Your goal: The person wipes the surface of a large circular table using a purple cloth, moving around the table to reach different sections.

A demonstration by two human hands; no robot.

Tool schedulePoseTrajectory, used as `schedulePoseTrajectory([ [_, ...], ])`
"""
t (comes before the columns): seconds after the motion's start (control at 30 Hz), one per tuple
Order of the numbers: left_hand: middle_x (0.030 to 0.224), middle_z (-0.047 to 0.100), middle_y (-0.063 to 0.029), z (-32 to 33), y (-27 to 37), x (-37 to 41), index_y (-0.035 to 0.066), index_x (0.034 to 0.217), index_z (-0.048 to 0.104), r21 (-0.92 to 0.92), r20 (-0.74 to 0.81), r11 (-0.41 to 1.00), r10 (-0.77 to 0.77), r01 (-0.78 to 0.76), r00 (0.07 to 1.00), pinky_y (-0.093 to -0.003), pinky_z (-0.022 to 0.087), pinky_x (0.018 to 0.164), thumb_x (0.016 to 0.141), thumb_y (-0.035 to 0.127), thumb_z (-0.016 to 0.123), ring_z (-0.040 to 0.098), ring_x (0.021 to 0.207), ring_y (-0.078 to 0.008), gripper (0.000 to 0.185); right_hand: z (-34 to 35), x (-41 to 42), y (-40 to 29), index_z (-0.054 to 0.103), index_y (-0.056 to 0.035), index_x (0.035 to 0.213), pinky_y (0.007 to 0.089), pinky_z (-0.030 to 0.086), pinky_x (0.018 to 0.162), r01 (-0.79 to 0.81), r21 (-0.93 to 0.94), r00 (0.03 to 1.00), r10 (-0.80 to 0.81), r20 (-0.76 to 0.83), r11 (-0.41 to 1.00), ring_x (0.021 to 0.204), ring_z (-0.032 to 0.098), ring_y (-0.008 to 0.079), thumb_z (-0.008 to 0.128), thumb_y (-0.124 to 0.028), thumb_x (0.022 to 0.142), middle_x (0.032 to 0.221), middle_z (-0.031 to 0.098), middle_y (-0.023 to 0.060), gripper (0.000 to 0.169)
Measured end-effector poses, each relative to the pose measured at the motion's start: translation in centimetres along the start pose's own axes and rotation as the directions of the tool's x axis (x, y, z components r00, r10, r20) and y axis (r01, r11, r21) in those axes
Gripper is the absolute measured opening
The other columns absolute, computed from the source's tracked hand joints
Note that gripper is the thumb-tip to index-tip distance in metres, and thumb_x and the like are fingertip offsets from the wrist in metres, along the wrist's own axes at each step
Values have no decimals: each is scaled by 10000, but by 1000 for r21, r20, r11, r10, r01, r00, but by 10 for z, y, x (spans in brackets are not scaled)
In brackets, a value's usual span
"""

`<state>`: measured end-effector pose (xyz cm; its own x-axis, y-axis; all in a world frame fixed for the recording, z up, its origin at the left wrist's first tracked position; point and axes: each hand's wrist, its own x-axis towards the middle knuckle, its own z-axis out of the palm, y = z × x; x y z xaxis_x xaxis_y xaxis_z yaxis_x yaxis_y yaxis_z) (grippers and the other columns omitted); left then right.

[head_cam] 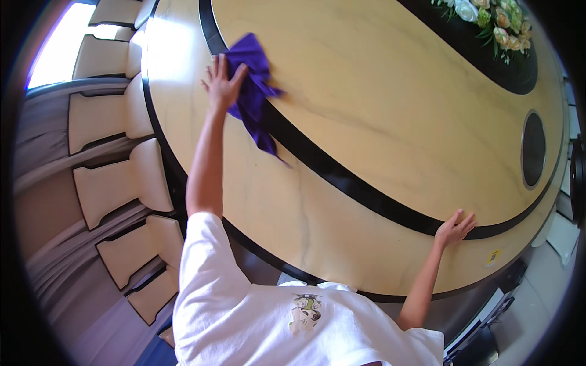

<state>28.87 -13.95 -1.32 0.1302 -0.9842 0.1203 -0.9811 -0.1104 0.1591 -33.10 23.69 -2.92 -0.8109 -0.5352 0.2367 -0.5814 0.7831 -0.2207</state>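
Observation:
My left hand [223, 89] presses on a purple cloth [251, 59], its fingers spread and its thumb across the fabric. The cloth lies crumpled over the black inlaid band [329, 171] of a large cream marble-patterned table [389, 114]. One folded tail of it trails toward me onto the table's outer border. Far to the right, my right hand [455, 231] rests on the tabletop near the same band, with nothing in it and its fingers apart. Both arms are stretched out over the table, wide of each other.
Cream chairs [123, 178] line the table's left side. An artificial flower arrangement [499, 27] fills the dark recess [512, 75] at the upper right. Nearby is a dark oval inset [534, 148]. A yellow sticker [493, 257] is on the table's border. Bright light enters at the upper left.

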Motion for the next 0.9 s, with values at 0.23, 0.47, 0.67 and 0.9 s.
schedulePoseTrajectory([
  [0.23, 1503, 251, -185, 15, 76, -19, -1, 1407, 347, -78, -215, 977, -211, 199, 954, -561, 151, 1099, 887, 528, 423, 233, 1375, -388, 746, 7, 61, 83, 417, -5, 1355, 488, 275, 1074, 168, -123, 984, -175, -47, 978, 1313, 322, 425, 461, -473, 934, 1415, 358, 255, 632],
  [0.47, 1440, 354, -177, -43, 247, -254, 12, 1350, 426, -393, 169, 849, 445, -354, 879, -567, 135, 1095, 790, 449, 581, 252, 1371, -368, 727, 24, 45, 63, 461, 30, 1262, 530, 392, 922, 136, -123, 989, -141, -37, 983, 1202, 417, 407, 438, -382, 952, 1294, 458, 236, 516],
  [0.67, 1507, 280, -83, -45, 319, -340, 73, 1423, 341, -554, 212, 783, 462, -283, 861, -481, 117, 1128, 852, 448, 505, 219, 1401, -255, 703, -3, -53, -42, 428, -3, 1336, 566, 294, 1012, 42, -36, 999, -43, -25, 998, 1327, 291, 442, 470, -384, 937, 1397, 346, 303, 553],
  [0.9, 1475, 348, -81, -40, 294, -303, 160, 1400, 412, -494, 121, 808, 430, -321, 895, -470, 162, 1121, 828, 580, 522, 297, 1366, -251, 718, -11, -36, -11, 457, -4, 1317, 488, 250, 1087, -192, 45, 981, 193, -9, 980, 1330, 284, 450, 474, -392, 940, 1432, 276, 324, 542],
])
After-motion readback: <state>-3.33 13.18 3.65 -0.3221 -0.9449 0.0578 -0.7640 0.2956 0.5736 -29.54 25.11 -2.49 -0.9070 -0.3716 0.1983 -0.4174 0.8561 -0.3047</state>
